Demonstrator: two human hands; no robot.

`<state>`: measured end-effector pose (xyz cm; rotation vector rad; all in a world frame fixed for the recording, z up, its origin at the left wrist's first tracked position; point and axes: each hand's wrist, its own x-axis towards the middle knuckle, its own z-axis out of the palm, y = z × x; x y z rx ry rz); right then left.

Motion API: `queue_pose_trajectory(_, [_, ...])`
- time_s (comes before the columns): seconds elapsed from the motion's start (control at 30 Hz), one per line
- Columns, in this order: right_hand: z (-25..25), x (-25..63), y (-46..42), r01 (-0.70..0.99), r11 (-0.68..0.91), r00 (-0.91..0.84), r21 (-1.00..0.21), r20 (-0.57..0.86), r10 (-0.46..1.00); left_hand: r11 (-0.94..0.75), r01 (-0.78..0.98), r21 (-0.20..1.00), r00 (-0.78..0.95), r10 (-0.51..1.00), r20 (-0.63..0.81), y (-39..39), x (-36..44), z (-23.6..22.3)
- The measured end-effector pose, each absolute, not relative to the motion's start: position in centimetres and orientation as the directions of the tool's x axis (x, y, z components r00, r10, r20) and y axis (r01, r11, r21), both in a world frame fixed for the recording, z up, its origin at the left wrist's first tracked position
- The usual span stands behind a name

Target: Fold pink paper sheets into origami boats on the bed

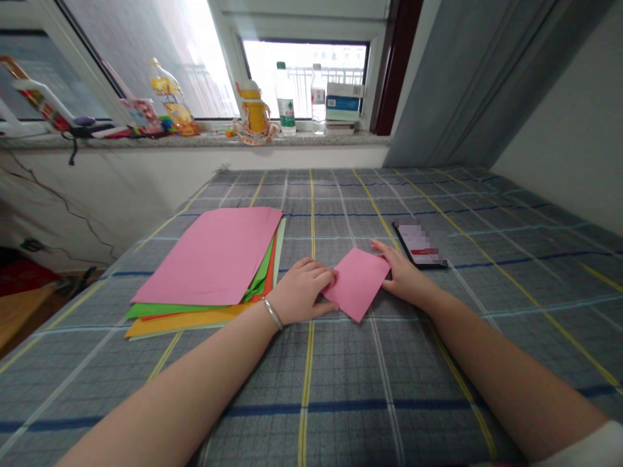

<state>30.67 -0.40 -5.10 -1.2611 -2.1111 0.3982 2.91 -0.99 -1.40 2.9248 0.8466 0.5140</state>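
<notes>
A small pink sheet of paper (pixel 356 284) lies tilted on a grey plaid bedspread (pixel 311 383), held between my two hands. My left hand (pixel 302 292), with a thin silver bangle (pixel 273 314) on its wrist, pinches the sheet's left corner. My right hand (pixel 402 275) grips its right edge. To the left of my left hand sits a loose stack of coloured paper (pixel 209 256), with a large pink sheet on top and green, orange and yellow sheets fanned out beneath.
A smartphone (pixel 418 243) with a blurred screen lies just beyond my right hand. Bottles, a yellow flask and a box stand on the stone window sill (pixel 195 140) at the far side of the bed. A grey curtain (pixel 467 84) hangs at the right.
</notes>
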Motion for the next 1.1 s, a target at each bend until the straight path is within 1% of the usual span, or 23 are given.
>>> queue_pose_trajectory(0.17, [-5.2, 30.8, -0.3, 0.674, 0.509, -0.343, -0.536, 0.384, 0.858, -0.845, 0.496, 0.2, 0.801, 0.534, 0.27, -0.5, 2.8, -1.9])
queue_pose_trajectory(0.27, [-5.2, 30.8, -0.3, 0.681, 0.511, -0.335, -0.524, 0.397, 0.854, -0.847, 0.494, 0.194, 0.807, 0.53, 0.26, -0.4, 2.7, -1.8])
queue_pose_trajectory(0.37, [-5.5, 31.1, 0.0, 0.695, 0.496, -0.323, -0.52, 0.39, 0.862, -0.836, 0.529, 0.147, 0.794, 0.549, 0.263, -0.5, 2.7, -1.7])
queue_pose_trajectory(0.57, [-6.2, 31.6, 0.5, 0.748, 0.481, -0.305, -0.457, 0.407, 0.861, -0.775, 0.632, 0.007, 0.742, 0.608, 0.281, -0.8, 2.9, -1.9])
queue_pose_trajectory(0.63, [-6.3, 31.6, 0.5, 0.761, 0.469, -0.299, -0.448, 0.398, 0.867, -0.744, 0.668, -0.016, 0.717, 0.637, 0.285, -0.8, 3.1, -1.9])
queue_pose_trajectory(0.73, [-6.3, 31.4, 0.4, 0.767, 0.452, -0.272, -0.455, 0.408, 0.872, -0.701, 0.713, 0.001, 0.669, 0.681, 0.297, -0.8, 3.3, -1.8])
queue_pose_trajectory(0.83, [-6.2, 31.3, 0.2, 0.74, 0.456, -0.238, -0.494, 0.442, 0.865, -0.676, 0.737, 0.024, 0.636, 0.705, 0.314, -0.8, 3.3, -1.8])
queue_pose_trajectory(0.97, [-5.8, 31.1, 0.0, 0.717, 0.441, -0.215, -0.54, 0.431, 0.876, -0.646, 0.763, 0.019, 0.59, 0.708, 0.389, -0.8, 3.1, -1.9])
queue_pose_trajectory(1.03, [-5.6, 31.0, -0.1, 0.721, 0.451, -0.23, -0.526, 0.432, 0.872, -0.624, 0.781, 0.022, 0.564, 0.72, 0.405, -0.7, 3.0, -1.9])
queue_pose_trajectory(1.1, [-5.4, 30.9, -0.3, 0.736, 0.471, -0.251, -0.487, 0.45, 0.857, -0.593, 0.805, 0.026, 0.538, 0.746, 0.393, -0.7, 2.9, -1.9])
